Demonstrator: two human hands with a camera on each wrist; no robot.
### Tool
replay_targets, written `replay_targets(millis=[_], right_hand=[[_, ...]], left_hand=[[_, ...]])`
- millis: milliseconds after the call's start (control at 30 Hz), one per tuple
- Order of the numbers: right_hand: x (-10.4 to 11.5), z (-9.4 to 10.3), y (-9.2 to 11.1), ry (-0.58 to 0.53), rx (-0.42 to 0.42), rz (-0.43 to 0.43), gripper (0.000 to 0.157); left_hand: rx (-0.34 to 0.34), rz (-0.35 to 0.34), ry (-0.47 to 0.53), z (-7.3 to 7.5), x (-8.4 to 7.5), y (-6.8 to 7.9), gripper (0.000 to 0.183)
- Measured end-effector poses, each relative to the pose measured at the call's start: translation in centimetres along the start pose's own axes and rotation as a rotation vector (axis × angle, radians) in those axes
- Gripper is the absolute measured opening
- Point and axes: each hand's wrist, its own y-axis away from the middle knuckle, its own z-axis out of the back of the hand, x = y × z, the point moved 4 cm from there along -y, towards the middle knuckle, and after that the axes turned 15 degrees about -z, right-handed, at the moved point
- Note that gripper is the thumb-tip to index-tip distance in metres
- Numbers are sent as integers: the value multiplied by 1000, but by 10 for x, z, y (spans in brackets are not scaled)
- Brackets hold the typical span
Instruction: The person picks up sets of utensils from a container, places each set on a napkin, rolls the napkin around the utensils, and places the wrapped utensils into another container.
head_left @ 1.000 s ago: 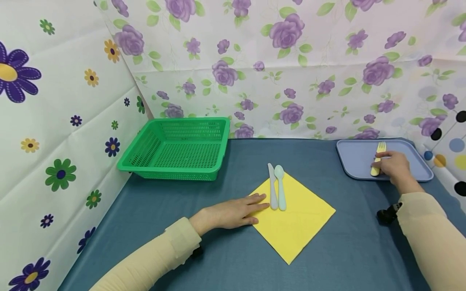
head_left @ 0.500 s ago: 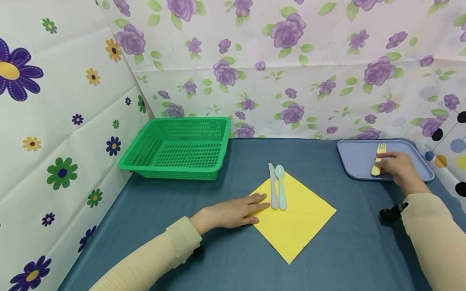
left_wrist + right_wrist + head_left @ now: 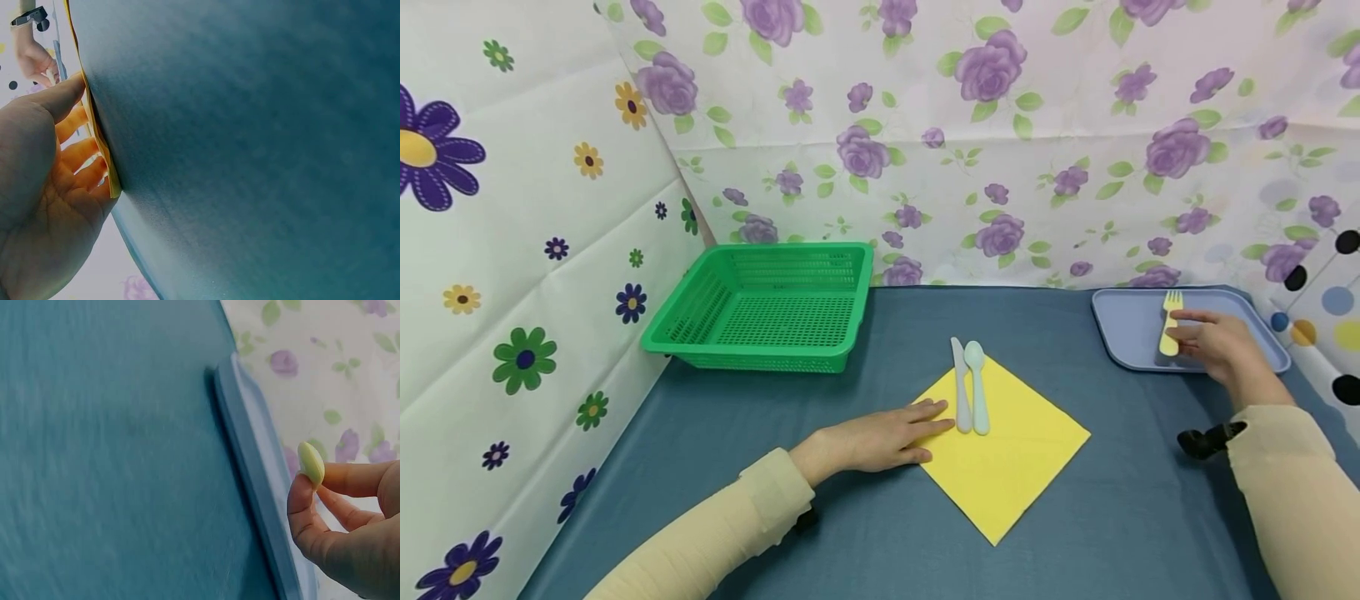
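Far left: basket [image 3: 760,357] standing by itself, playing no visible part in the work.

Left of centre: left hand [image 3: 880,435] resting on the left corner of the napkin [image 3: 1007,475], fingers straight and a little spread, gripping nothing; seemingly steadying the napkin. One fingertip lying close to the knife [image 3: 962,387]; cannot tell if it is touching.

Centre: napkin lying flat, one corner pointing near. Knife and spoon [image 3: 978,392] lying on it side by side, handles towards near, far ends passing the napkin's far-left edge. These two looking placed already; napkin lying unfolded around them.

Far right: right hand [image 3: 1221,346] pinching the fork [image 3: 1168,340] between thumb and fingertips, other fingers partly hidden. Fork staying out over the tray [image 3: 1127,329], tines pointing far, well apart from the other cutlery; a shadow under its handle suggesting it is off the surface. By my reading, the work is standing partway: two pieces lying together, the fork being the one not yet joining them.

Counting, left to right: basket, one; left hand, one; napkin, one; knife, one; spoon, one; fork, one; tray, one; right hand, one.
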Motion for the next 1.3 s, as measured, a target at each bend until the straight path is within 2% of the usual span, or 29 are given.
replay_targets(millis=[200,533,800,1300], right_hand=[[9,-12,15,-242,165,15,24],[24,-37,35,-409,327,79,25],[29,-51,45,-409,418,124,27],[41,-86,61,-330,497,156,33]], left_hand=[[-4,-5,-4,0,0,1,62],[8,7,-5,-1,1,-1,62],[9,4,-7,-1,1,-1,62],[4,13,5,0,1,0,62]])
